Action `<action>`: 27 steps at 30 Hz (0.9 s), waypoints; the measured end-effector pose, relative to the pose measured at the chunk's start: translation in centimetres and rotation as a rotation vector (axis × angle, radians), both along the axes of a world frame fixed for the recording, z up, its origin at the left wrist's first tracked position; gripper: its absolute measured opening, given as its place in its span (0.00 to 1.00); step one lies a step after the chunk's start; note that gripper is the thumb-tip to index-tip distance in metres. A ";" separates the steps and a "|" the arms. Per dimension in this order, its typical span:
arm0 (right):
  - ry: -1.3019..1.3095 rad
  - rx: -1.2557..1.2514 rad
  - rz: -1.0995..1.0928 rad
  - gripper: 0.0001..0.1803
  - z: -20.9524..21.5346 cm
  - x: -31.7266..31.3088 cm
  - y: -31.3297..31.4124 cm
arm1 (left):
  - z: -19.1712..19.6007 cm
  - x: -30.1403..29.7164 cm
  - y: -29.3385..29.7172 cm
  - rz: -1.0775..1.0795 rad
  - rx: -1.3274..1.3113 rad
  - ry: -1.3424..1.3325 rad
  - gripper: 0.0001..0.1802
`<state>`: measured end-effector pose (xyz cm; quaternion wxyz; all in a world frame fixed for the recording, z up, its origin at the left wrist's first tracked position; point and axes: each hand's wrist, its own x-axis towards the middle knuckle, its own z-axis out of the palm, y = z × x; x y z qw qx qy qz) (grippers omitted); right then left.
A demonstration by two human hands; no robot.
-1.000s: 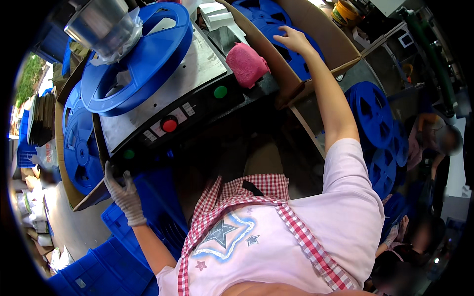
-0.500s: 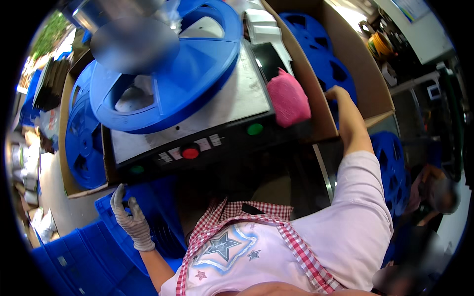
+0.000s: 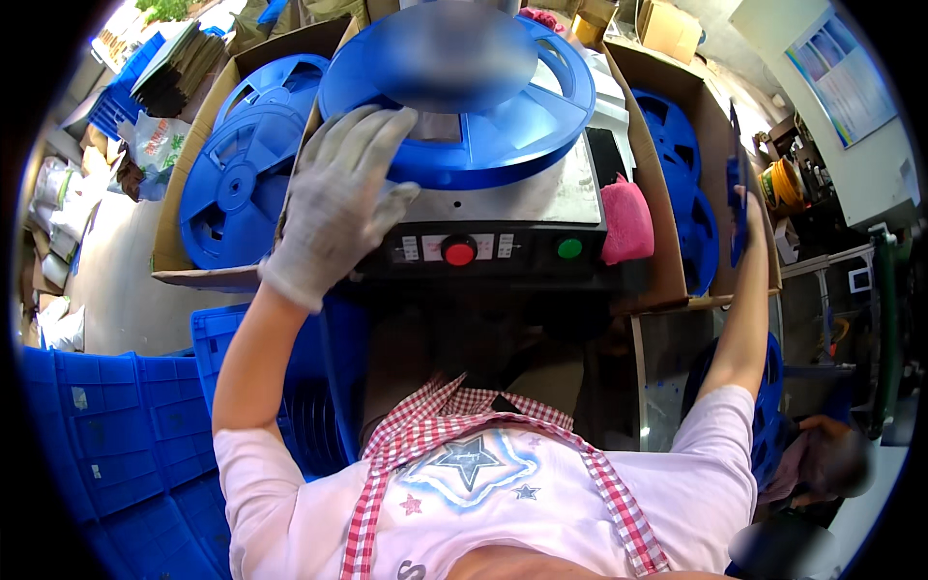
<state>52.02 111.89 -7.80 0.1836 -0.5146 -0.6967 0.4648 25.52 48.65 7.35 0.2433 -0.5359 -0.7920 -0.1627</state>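
Holding the gloved left hand (image 3: 343, 188) at the near left rim of a blue reel (image 3: 512, 145), with fingers stretched out close together and thumb apart, pinching nothing visible (touching the rim or just covering it: impossible to tell from this angle). With the bare right hand (image 3: 751, 208), pinching a thin blue disc (image 3: 737, 179) near its lower edge, holding it upright and almost edge-on to the view, at the far right, beside the right-hand box (image 3: 667, 263).

Judging by how things are lying now, being partway through a round: having one reel set flat on the metal-topped machine (image 3: 551, 198), under a blurred grey shape (image 3: 469, 58), and holding one disc well apart from it, not yet on the machine. Seeing plenty left around: more discs (image 3: 691, 227) lying in the right-hand box, and others (image 3: 232, 184) in the left-hand box (image 3: 203, 278); not telling which are finished.

Farther out, seeing a red button (image 3: 458, 250) and a green button (image 3: 569, 248) on the machine's black front, a pink pad (image 3: 626, 222) just beside, and blue crates (image 3: 106, 416) standing at lower left.
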 end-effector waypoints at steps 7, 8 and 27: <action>0.871 -0.081 0.065 0.20 11.3 5.3 -24.5 | -3.7 -7.6 0.9 0.038 -0.254 0.275 0.19; 0.913 -0.057 0.067 0.21 11.8 6.2 -26.5 | -4.0 -9.1 0.9 0.070 -0.247 0.349 0.17; 1.082 -0.463 0.367 0.37 3.7 6.0 -39.4 | -10.9 3.6 -43.6 0.899 0.107 -0.474 0.18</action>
